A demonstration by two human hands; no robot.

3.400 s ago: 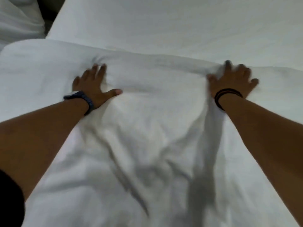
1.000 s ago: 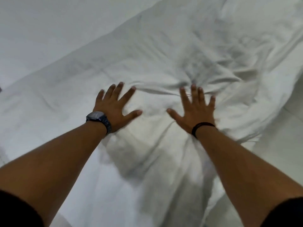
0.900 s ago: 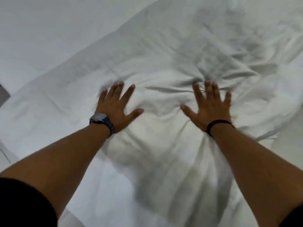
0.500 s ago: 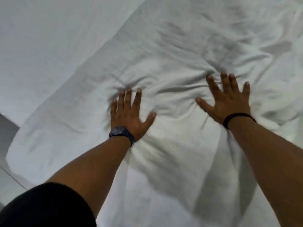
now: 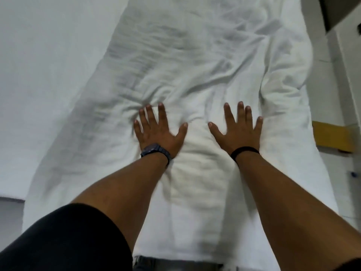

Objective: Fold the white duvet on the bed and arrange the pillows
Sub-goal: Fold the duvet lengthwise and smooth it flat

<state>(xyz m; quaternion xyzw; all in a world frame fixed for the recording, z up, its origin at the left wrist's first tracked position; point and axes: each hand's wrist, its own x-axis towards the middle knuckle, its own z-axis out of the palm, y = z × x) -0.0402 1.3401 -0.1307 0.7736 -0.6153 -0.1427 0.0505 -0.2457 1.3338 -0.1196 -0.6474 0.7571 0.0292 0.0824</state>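
The white duvet (image 5: 195, 61) lies as a long, wrinkled folded strip running away from me along the bed. Both of my hands press flat on its near part, palms down and fingers spread. My left hand (image 5: 158, 132), with a dark watch at the wrist, rests left of the strip's middle. My right hand (image 5: 239, 130), with a black band at the wrist, rests about a hand's width to its right. Neither hand grips the fabric. No pillow is in view.
The smooth white bed sheet (image 5: 43, 71) spreads to the left of the duvet. On the right are a white wall or cabinet (image 5: 343, 85) with a yellow block (image 5: 332, 136) and a dark shape (image 5: 340, 10) at the top right corner.
My view has swung so the duvet strip runs straight ahead. Both hands have slid along the duvet, still flat and spread, and now lie closer together.
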